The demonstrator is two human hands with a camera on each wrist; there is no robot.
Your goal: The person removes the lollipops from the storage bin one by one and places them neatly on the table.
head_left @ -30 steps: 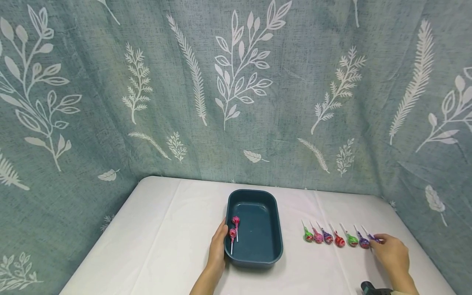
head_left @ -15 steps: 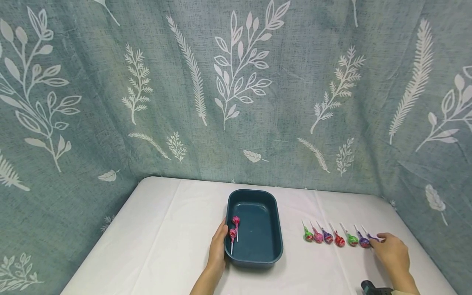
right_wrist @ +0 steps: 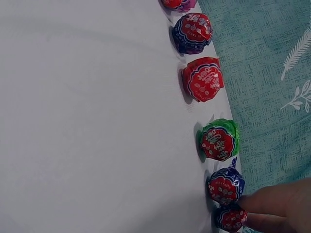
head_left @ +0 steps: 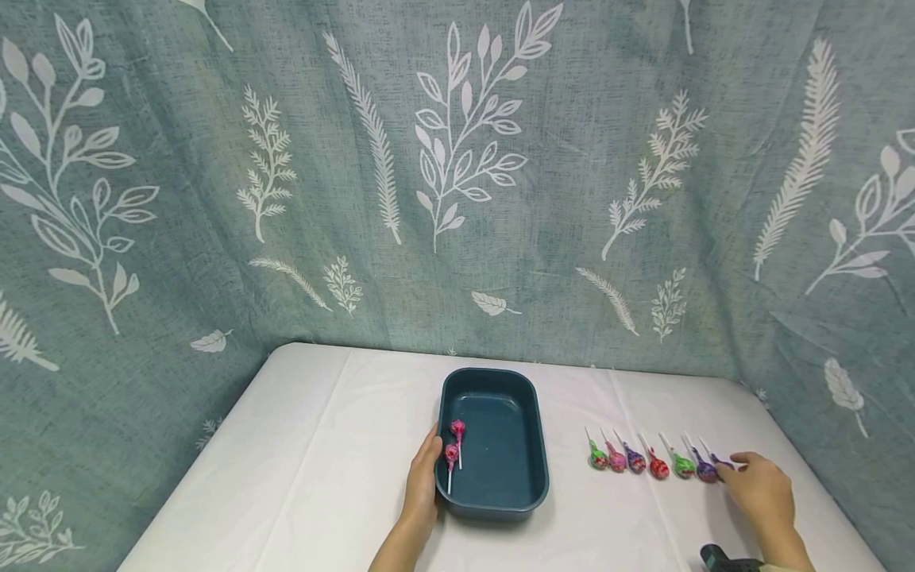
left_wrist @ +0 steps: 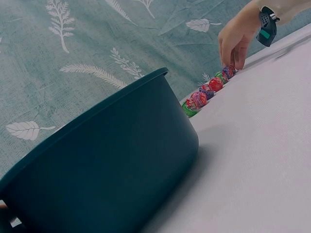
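My left hand [head_left: 422,479] holds the left side of a dark teal plastic tray [head_left: 506,504], fingertips at its rim. Inside, along the left wall, lie two pink lollipops [head_left: 451,454]. At the right end of a row on the cloth, my right hand [head_left: 759,491] pinches a purple-wrapped lollipop [right_wrist: 231,217] between thumb and finger, its head low by the surface. Right beside it sits another purple lollipop [right_wrist: 226,186], close to the fingertips. Further left in the row are a green lollipop [head_left: 683,466] and a red lollipop [head_left: 658,468].
The row goes on leftward with a purple lollipop [head_left: 635,461], a pink lollipop [head_left: 617,459] and a green lollipop [head_left: 598,457]. A white cloth [head_left: 343,445] covers the table. Behind and at both sides hangs a leaf-patterned green curtain [head_left: 386,302]. A dark device [left_wrist: 266,27] is strapped on the right wrist.
The sticks of the two rightmost lollipops have shifted slightly left. The right hand stays almost in place, and the left hand and tray have not moved.
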